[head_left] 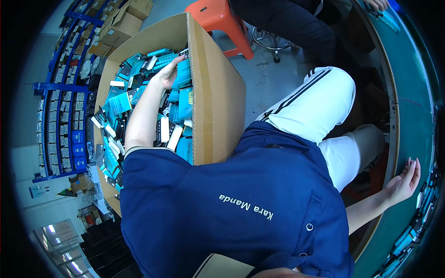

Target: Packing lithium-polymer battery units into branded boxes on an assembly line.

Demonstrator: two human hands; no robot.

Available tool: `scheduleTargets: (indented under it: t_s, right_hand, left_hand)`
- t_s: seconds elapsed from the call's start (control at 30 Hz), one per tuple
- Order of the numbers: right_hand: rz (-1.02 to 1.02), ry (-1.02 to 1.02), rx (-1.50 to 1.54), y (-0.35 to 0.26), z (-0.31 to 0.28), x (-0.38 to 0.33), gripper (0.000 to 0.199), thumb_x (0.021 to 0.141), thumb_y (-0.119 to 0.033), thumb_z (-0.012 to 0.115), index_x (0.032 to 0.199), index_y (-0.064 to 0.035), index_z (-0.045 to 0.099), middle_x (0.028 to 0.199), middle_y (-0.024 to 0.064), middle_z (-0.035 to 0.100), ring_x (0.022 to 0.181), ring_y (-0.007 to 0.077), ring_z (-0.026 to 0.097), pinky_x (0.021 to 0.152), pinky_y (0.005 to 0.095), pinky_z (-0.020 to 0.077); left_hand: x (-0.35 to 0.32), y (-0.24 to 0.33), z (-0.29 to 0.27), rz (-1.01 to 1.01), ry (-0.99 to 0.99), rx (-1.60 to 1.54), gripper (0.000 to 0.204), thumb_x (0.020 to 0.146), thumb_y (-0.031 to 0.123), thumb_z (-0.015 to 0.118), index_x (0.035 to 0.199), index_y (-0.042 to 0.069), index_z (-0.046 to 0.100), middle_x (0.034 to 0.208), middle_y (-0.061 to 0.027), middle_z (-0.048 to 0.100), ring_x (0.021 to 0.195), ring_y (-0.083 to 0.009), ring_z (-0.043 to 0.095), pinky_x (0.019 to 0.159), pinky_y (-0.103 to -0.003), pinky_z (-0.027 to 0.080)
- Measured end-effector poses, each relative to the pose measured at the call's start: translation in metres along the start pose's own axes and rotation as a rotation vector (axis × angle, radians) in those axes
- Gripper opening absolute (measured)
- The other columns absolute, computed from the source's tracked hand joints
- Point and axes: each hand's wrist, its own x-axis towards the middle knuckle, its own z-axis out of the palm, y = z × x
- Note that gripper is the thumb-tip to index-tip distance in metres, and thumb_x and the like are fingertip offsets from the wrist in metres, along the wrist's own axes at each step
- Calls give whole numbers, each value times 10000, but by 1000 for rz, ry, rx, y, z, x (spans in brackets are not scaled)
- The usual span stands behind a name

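At the left, my left hand (167, 75) reaches down into a large open cardboard carton (217, 92) heaped with small boxes. Its fingers are partly hidden and bend round the edge of a teal box (184, 73) by the carton's inner wall. More teal, black and white boxes (121, 104) lie loose and tilted at all angles around my forearm. Far to the right, my right hand (404, 183) rests on the green tabletop (410, 125), fingers loosely extended, with nothing visible in it. Beside it, along the table's far rim, runs a row of small teal and black packages (408, 238).
An orange stool (222, 25) stands beyond the carton. Another person's dark-clothed leg (296, 28) and a hand (376, 4) show at the top. Blue shelving (69, 86) with stacked white boxes lines the left. Brown cartons (121, 27) sit near it.
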Motion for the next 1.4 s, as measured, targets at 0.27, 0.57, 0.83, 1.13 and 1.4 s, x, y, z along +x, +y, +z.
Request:
scheduleTargets:
  t_s: [0.27,0.57,0.83,1.13,1.4]
  right_hand:
    - [0,-27,-40,-1,3,1,197,960,-16,578,1129,78,615,1128,151,648,1005,207,647,963,298,509]
    - [2,-22,-27,-1,2,0,199,955,-10,584,1126,87,612,1117,159,650,1016,217,645,972,309,509]
    - [-4,-23,-62,-1,4,1,199,952,-27,600,1122,74,621,1111,146,654,1014,203,641,965,306,509]
    - [6,6,-95,-5,11,-1,194,952,-40,608,1114,66,631,1094,132,658,999,187,636,949,296,512]
    - [21,15,-92,-3,10,1,197,953,-31,602,1118,73,626,1109,147,650,1007,203,640,958,311,519]
  left_hand:
    - [3,13,12,50,81,73,487,874,301,673,1272,41,569,1203,-127,652,1045,-228,649,960,-390,513]
    - [51,10,-18,95,533,379,493,848,410,680,1207,76,628,1162,-83,684,1010,-236,662,925,-402,519]
    - [32,18,1,20,174,-16,404,820,251,714,1157,42,638,1090,-129,692,944,-240,674,899,-399,547]
    - [23,11,32,50,405,106,364,881,293,672,1137,36,637,1050,-134,701,900,-238,679,854,-406,563]
    - [47,6,14,-14,284,60,393,879,324,662,1140,30,648,1088,-151,697,915,-248,683,827,-394,565]
